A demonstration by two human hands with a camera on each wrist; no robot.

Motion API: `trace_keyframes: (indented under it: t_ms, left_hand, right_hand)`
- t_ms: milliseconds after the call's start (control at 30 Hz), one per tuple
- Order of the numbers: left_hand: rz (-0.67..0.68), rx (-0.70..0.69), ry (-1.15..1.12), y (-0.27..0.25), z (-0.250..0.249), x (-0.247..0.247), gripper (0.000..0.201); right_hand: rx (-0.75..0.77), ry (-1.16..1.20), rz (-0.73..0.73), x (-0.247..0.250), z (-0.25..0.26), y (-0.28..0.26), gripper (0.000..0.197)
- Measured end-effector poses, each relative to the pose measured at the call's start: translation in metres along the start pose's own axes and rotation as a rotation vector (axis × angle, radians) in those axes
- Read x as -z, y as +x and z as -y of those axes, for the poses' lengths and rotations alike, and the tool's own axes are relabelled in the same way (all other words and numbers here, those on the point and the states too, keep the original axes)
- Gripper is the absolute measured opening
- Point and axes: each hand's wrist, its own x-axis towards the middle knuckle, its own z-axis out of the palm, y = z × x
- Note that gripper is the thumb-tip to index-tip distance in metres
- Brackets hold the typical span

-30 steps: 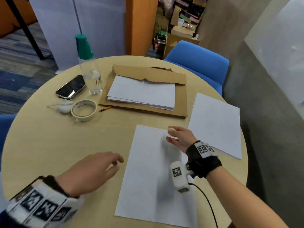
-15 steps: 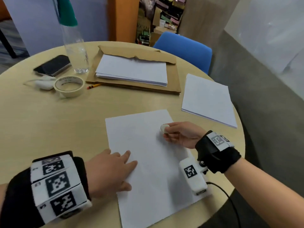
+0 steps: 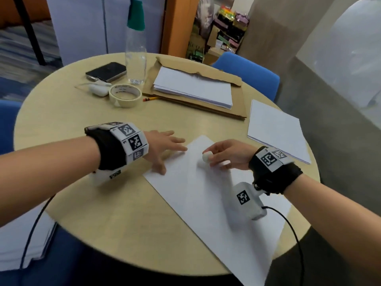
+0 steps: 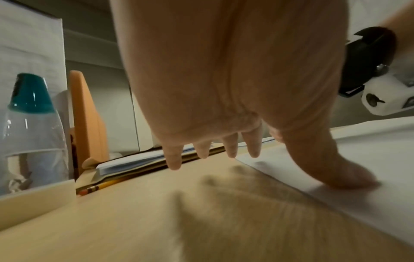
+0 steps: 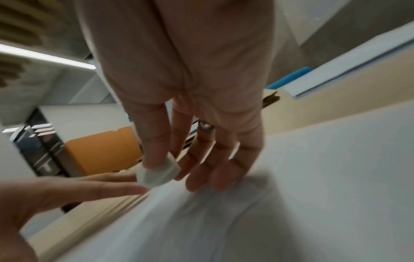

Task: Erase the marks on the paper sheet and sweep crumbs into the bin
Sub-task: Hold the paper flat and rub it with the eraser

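Note:
A white paper sheet [image 3: 204, 201] lies slanted on the round wooden table [image 3: 68, 124], its lower corner past the table's near edge. My right hand [image 3: 224, 155] pinches a small white eraser [image 3: 206, 157] [image 5: 159, 174] over the sheet's upper part. My left hand [image 3: 165, 149] lies flat with straight fingers at the sheet's upper left corner. In the left wrist view its thumb [image 4: 345, 175] presses on the paper edge. No marks or crumbs are discernible on the sheet, and no bin is in view.
At the back stand a clear bottle with a green cap [image 3: 135, 50], a black phone [image 3: 106, 71], a tape roll [image 3: 124, 95], a pencil [image 3: 150, 98] and a paper stack on a brown envelope [image 3: 193, 87]. Another white sheet [image 3: 276, 131] lies right. Blue chairs surround the table.
The sheet has turned to a slant. My left hand went from its lower left side to its upper left corner, fingers now flat. My right hand kept the eraser over the paper.

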Motion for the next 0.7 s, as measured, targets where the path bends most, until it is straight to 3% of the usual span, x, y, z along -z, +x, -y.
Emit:
trace_keyframes:
  t_ms: [133,233,433,567,700]
  left_hand:
    - [0.082,-0.048,0.014,0.003,-0.006,-0.001,0.092]
    - [0.108,-0.077,-0.039,0.004,-0.009,0.004,0.095]
    - [-0.015,-0.093,0.081,0.012,-0.029,0.005,0.108]
    - [0.021,-0.087,0.059,0.011,-0.022,-0.002,0.116]
    - [0.074,-0.102,0.055,0.010,-0.018,-0.006,0.117]
  right_hand:
    - [0.047,-0.070,0.033,-0.021,0.011,0.007,0.007]
    - [0.056,-0.304,0.023,-0.037,0.014,0.012,0.010]
    - [0.190,-0.450,-0.022,-0.052,0.007,0.006,0.020]
    - [0.213,-0.532,0.025,-0.058,0.003,-0.006,0.024]
    - [0.174,-0.476,-0.150,-0.042,0.010,0.007,0.028]
